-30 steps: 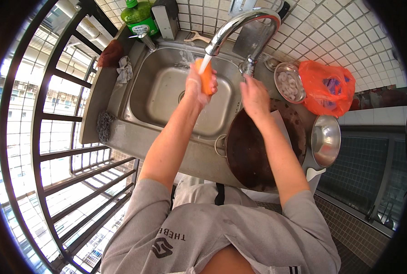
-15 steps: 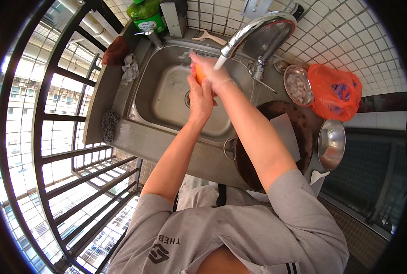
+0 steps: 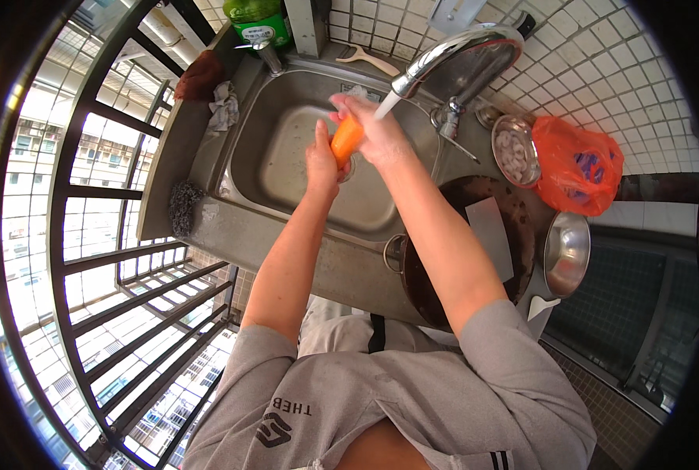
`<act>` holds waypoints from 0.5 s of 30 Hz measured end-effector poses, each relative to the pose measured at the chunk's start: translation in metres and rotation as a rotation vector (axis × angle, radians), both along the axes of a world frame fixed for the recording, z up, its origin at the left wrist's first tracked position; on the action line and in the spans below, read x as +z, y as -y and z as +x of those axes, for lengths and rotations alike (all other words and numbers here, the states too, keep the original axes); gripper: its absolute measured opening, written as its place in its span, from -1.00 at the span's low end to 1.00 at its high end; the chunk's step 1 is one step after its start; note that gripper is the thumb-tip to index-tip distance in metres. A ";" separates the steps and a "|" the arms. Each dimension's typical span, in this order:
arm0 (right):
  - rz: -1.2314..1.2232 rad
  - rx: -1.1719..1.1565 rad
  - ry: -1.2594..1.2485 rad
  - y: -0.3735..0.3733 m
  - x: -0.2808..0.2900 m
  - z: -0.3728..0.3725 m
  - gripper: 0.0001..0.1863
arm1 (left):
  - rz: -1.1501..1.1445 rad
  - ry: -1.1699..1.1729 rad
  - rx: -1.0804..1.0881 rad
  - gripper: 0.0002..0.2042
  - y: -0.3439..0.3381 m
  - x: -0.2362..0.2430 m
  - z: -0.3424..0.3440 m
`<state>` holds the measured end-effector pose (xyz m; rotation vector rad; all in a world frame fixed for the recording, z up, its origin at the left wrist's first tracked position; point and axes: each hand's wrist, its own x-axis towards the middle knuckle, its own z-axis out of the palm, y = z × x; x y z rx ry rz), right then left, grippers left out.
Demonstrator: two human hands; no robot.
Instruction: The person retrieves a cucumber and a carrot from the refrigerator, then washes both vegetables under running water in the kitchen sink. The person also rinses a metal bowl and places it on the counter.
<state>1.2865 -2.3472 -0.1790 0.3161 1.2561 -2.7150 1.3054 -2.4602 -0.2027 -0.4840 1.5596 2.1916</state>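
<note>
Over the sink (image 3: 267, 188), my left hand (image 3: 323, 160) grips the lower end of a bright orange carrot (image 3: 348, 139), its thumb raised along one side. The carrot is tilted, its upper end against my right hand (image 3: 381, 139), whose fingers reach round its far side. Water from the curved chrome faucet (image 3: 416, 72) falls onto my right hand near the base of its fingers. Part of the carrot is hidden by both hands.
A round dark board (image 3: 451, 243) with a cleaver (image 3: 490, 237) lies right of the sink. Beyond are a bowl of pale pieces (image 3: 514, 151), a red plastic bag (image 3: 577, 164) and a metal bowl (image 3: 566, 254). A peeler (image 3: 369, 60) and green bottle (image 3: 257, 23) stand behind.
My hands have moved slightly apart, and more of the carrot shows between them. The left hand has shifted down and left along it; the whole view has shifted a little.
</note>
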 end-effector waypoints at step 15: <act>0.671 -0.277 0.015 0.016 0.003 0.013 -0.80 | 0.219 -0.015 0.026 -0.65 -0.031 -0.004 0.024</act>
